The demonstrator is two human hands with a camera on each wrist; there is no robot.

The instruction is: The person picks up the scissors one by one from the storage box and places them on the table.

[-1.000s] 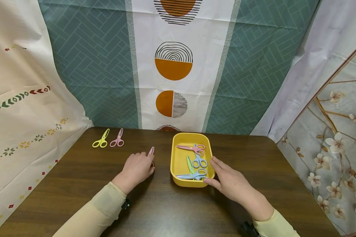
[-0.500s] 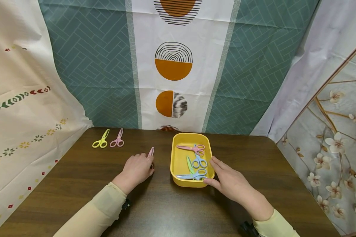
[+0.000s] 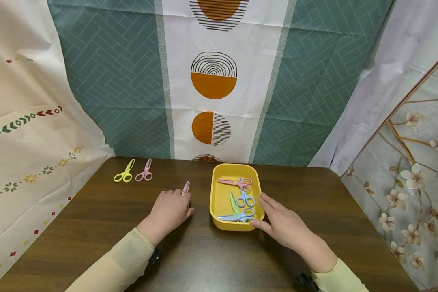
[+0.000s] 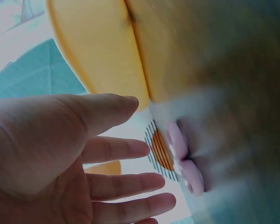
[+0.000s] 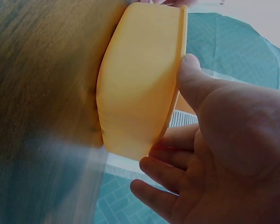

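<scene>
My left hand (image 3: 170,211) is over a pair of pink scissors (image 3: 185,188) on the table. In the left wrist view its fingers are straight and apart from the pink finger loops, which rest on the wood. A yellow bin (image 3: 216,190) stands right of that hand, with several scissors inside: pink scissors (image 3: 237,183), blue scissors (image 3: 237,215), another blue pair and a green one. My right hand (image 3: 286,223) touches the bin's right side; the right wrist view has its thumb at the rim and extended fingers against the wall.
Yellow scissors (image 3: 124,173) and another pink pair (image 3: 144,172) lie at the table's back left. The brown table (image 3: 211,259) ends at a hanging patterned cloth (image 3: 131,81), with more cloth on both sides.
My left hand has shifted slightly right, its thumb and fingers spreading a little. The pink scissors beneath it and my right hand at the bin show no visible movement.
</scene>
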